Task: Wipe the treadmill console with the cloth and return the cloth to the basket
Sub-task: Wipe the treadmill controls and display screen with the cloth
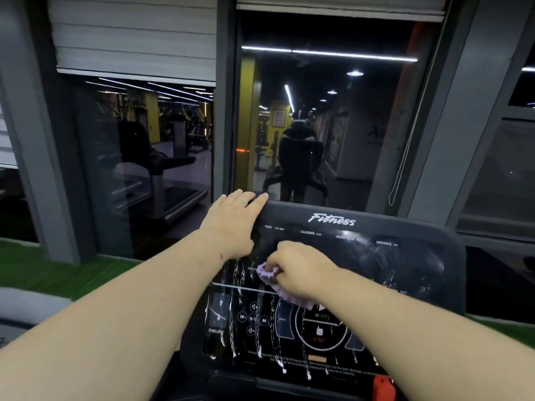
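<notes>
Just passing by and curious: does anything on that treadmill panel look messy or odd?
Yes. White foamy streaks run down the console, mostly on its left and lower face. The right hand holds a purple cloth there.

Items counted at this station: one treadmill console (362, 256), black, marked "Fitness"; one purple cloth (267, 274), bunched on the console face; two bare hands, a left hand (231, 224) and a right hand (301, 267); one ring (242, 201), on the left hand; one red clip (383, 387) at the console's lower edge; two window panes, a left pane (139, 157) and a centre pane (333, 125); one pull cord (401, 169); one second treadmill (162, 183), seen in the left pane
</notes>
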### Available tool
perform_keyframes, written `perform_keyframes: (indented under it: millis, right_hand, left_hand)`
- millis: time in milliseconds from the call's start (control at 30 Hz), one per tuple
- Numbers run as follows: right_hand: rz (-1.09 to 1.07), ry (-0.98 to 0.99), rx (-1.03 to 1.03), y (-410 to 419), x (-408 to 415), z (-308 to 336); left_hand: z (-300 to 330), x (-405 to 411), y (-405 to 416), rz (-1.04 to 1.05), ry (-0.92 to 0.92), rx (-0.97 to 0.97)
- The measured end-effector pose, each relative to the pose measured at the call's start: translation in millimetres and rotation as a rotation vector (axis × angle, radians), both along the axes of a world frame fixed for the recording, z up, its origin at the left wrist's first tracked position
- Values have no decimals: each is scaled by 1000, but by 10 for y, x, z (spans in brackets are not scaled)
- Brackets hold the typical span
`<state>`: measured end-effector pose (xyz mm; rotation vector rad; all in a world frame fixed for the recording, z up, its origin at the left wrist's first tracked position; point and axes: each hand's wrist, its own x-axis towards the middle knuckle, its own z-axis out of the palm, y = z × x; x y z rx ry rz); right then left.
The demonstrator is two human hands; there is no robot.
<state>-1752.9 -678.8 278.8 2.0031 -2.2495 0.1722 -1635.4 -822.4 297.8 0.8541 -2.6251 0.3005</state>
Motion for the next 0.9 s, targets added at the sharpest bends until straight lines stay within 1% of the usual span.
perform_keyframes:
  millis: [33, 133, 167, 267, 300, 333, 400, 433, 500, 567, 600, 700, 733, 800, 833, 867, 900]
  right_hand:
    - [0, -12, -1, -27, -6, 36]
    - [-67, 10, -225, -51, -71, 65]
    - [-56, 28, -207, -51, -70, 23]
    - [30, 48, 51, -9, 45, 12]
    - [53, 36, 63, -3, 50, 83]
    - [47, 23, 20, -25, 0, 138]
    - [-27, -36, -179, -37, -125, 131]
    - [-50, -14, -224, -23, -136, 75]
    - [-3, 55, -142, 38, -64, -81]
    - [74, 76, 25, 69, 53, -43]
    - [87, 91, 26, 40, 54, 39]
    - [-6, 31, -200, -98, -123, 169]
    - [-29, 33, -219, -124, -166, 104]
    - [-18, 72, -141, -39, -132, -93]
    - [22, 74, -84, 29, -94, -142]
    - [57, 70, -24, 80, -62, -125]
    - [72, 75, -7, 85, -74, -67]
  left_hand:
    - [-7, 0, 2, 4, 4, 1]
    - [-34, -8, 12, 7, 19, 4]
    - [-32, 1, 12, 7, 18, -2]
    - [-8, 18, 19, 1, 18, -23]
    - [4, 21, 24, 2, 17, -25]
    - [14, 21, 26, 1, 11, -25]
    - [13, 14, 28, -3, 10, -18]
    - [13, 16, 32, 0, 9, -14]
    - [11, 29, 39, 17, 5, -2]
    - [12, 46, 47, 29, 22, 9]
    - [15, 53, 50, 29, 26, 11]
    - [27, 63, 48, 26, 14, 0]
    - [28, 67, 47, 31, 10, -1]
    - [25, 77, 47, 34, 4, -1]
    - [20, 77, 45, 33, 10, -2]
    - [14, 80, 48, 34, 16, -1]
    - [11, 83, 50, 33, 16, -2]
